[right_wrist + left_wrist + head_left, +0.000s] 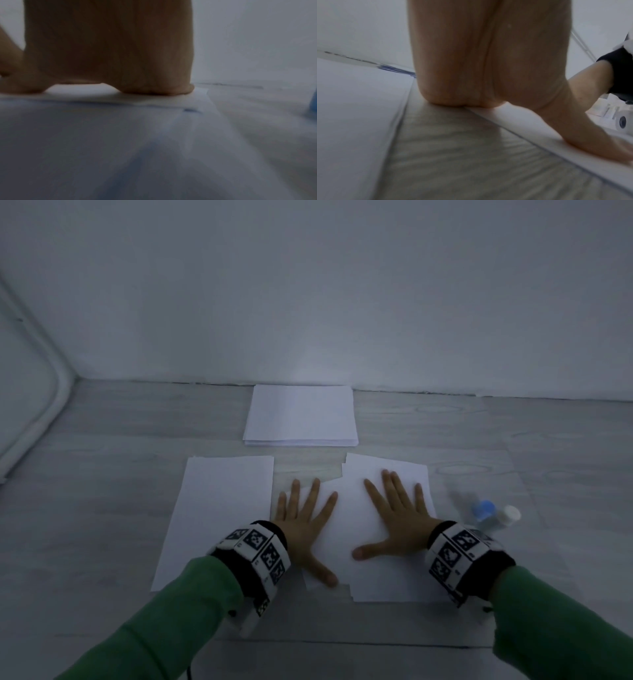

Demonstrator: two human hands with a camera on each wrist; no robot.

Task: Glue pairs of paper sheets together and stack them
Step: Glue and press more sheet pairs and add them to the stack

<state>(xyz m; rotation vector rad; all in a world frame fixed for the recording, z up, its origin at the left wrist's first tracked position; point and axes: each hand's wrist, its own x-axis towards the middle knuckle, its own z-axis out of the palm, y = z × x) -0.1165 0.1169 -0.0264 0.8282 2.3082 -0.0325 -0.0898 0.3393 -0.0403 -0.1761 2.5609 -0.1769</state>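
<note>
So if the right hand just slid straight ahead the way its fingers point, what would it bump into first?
Probably nothing until the wall: the right hand lies flat on the paper, fingers pointing just right of the far stack, though depth is unclear.

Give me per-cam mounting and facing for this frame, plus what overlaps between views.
Head: worn on the head, looking forward and down at the floor; shows both green sleeves, left hand and right hand flat on the right paper pile, with a far stack and a left sheet.
Left wrist: low, looking along the left hand; its thumb presses paper.
Right wrist: low, behind the right hand on paper.
Shared: left wrist and head both show the right hand.
</note>
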